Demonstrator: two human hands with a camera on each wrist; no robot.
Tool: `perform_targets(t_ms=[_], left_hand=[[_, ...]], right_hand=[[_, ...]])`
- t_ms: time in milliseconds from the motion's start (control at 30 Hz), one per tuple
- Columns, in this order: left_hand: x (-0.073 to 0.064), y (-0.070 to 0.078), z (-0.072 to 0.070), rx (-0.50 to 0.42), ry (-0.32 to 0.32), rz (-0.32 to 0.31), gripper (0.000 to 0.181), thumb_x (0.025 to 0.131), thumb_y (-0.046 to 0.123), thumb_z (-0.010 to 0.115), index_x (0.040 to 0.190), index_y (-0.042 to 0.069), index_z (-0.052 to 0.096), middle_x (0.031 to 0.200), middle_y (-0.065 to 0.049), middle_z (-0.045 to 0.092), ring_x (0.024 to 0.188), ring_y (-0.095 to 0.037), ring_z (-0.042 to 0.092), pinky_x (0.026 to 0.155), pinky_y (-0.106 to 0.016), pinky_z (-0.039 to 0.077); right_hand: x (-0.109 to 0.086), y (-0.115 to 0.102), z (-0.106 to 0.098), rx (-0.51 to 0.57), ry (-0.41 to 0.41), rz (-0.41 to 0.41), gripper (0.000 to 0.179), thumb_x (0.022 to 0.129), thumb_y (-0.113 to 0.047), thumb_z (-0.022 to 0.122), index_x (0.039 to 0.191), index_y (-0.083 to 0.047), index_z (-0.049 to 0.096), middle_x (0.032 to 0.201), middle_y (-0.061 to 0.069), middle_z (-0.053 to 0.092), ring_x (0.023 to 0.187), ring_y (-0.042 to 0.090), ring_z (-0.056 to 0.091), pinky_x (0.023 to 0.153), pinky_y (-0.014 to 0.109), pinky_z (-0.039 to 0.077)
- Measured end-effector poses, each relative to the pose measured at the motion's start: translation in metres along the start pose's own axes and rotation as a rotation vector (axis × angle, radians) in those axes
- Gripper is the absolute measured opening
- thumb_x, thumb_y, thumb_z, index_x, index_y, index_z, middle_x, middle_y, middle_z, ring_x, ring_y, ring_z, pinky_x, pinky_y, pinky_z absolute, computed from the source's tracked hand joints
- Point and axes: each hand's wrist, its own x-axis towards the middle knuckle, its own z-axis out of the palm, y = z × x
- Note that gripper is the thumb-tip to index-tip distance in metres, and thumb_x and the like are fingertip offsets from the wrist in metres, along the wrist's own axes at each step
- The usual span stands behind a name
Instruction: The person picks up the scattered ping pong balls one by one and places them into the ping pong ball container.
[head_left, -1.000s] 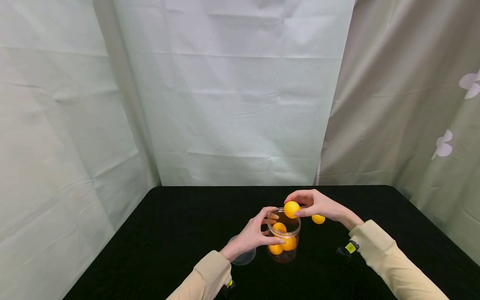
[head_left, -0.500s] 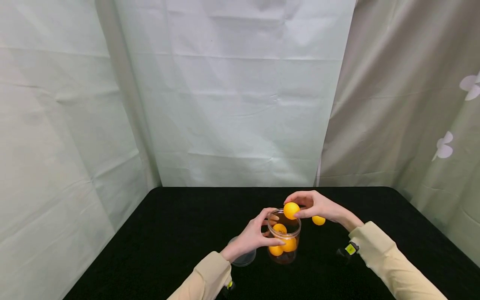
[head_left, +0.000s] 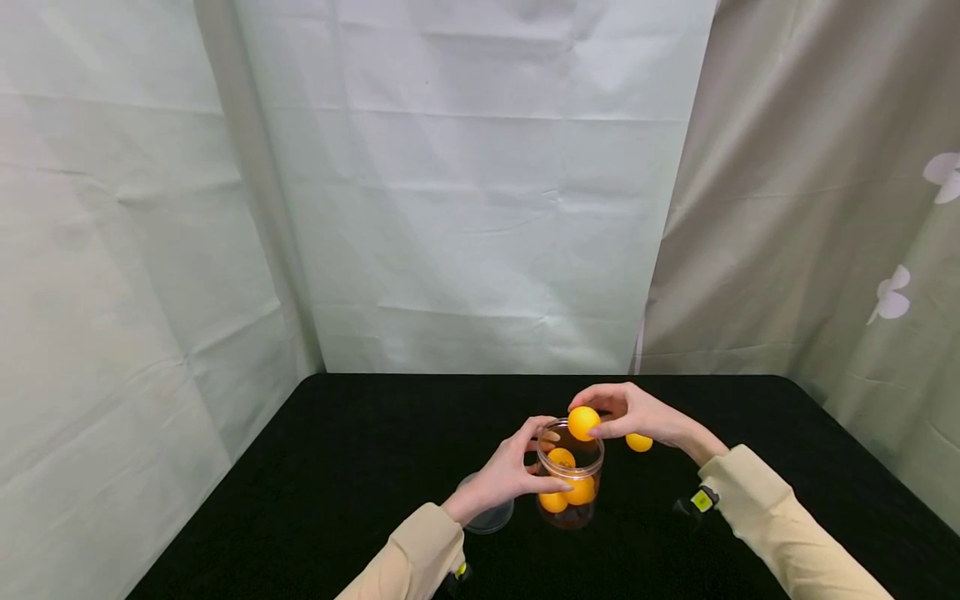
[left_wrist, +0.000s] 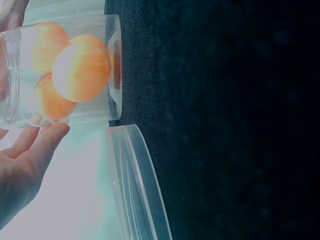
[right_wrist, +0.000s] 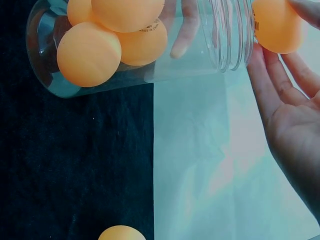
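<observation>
A clear plastic jar (head_left: 572, 518) with a threaded rim stands upright on the black tabletop. Inside it lie several orange ping-pong balls (right_wrist: 89, 54). My left hand (head_left: 508, 472) grips the jar from its left side, thumb in front and fingers round the back. Between thumb and fingertips, my right hand (head_left: 636, 414) pinches another orange ping-pong ball (head_left: 583, 423) right at the jar's mouth. In the right wrist view this ball (right_wrist: 278, 25) shows dark print and sits at the rim. The left wrist view shows the balls stacked against the jar wall.
A round clear lid (head_left: 491, 518) lies left of the jar, partly hidden under my left wrist. One loose orange ball (head_left: 639, 442) rests on the black table (head_left: 375, 467) beyond the right hand. Pale curtains (head_left: 480, 208) hang behind the table and at both sides.
</observation>
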Motion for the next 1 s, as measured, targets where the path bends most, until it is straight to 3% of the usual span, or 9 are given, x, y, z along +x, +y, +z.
perform_targets(t_ms=[200,400,733,900,1000], left_hand=[[0.004,-0.018,0.001,0.003,0.008,0.007,0.065,0.08,0.014,0.067,0.133,0.013,0.031,0.125,-0.016,0.039,0.109,-0.032,0.044,0.079,-0.034,0.046],[0.007,-0.036,0.002,0.023,0.022,-0.001,0.065,0.08,0.02,0.069,0.133,0.022,0.031,0.127,-0.009,0.039,0.109,-0.025,0.045,0.079,-0.032,0.046],[0.007,-0.036,0.001,0.03,0.038,0.008,0.064,0.08,0.02,0.069,0.133,0.022,0.032,0.126,-0.009,0.04,0.108,-0.026,0.046,0.077,-0.031,0.047],[0.002,-0.017,-0.002,0.015,0.029,-0.001,0.063,0.081,0.014,0.067,0.133,0.012,0.031,0.125,-0.017,0.039,0.109,-0.032,0.045,0.08,-0.035,0.046],[0.0,-0.018,-0.003,0.009,0.031,-0.01,0.064,0.08,0.014,0.067,0.133,0.013,0.031,0.125,-0.017,0.039,0.109,-0.031,0.045,0.08,-0.034,0.046]], right_hand=[[-0.001,-0.001,-0.001,0.009,0.018,-0.009,0.035,0.085,0.002,0.055,0.119,0.009,0.046,0.118,0.029,0.045,0.111,0.046,0.038,0.092,0.041,0.036],[0.0,-0.001,-0.001,0.011,0.027,-0.01,0.034,0.086,0.004,0.055,0.119,0.009,0.046,0.117,0.025,0.048,0.11,0.042,0.041,0.092,0.041,0.037],[0.001,-0.001,-0.002,0.027,0.042,-0.027,0.034,0.086,0.004,0.055,0.119,0.009,0.046,0.117,0.024,0.048,0.108,0.052,0.037,0.09,0.041,0.039],[0.002,-0.001,-0.003,-0.021,0.07,-0.02,0.033,0.087,0.002,0.054,0.119,0.006,0.048,0.116,0.024,0.049,0.107,0.047,0.042,0.088,0.04,0.041],[0.003,-0.001,-0.004,-0.042,0.088,-0.004,0.032,0.087,-0.001,0.055,0.119,0.005,0.049,0.116,0.023,0.051,0.106,0.048,0.043,0.088,0.04,0.041]])
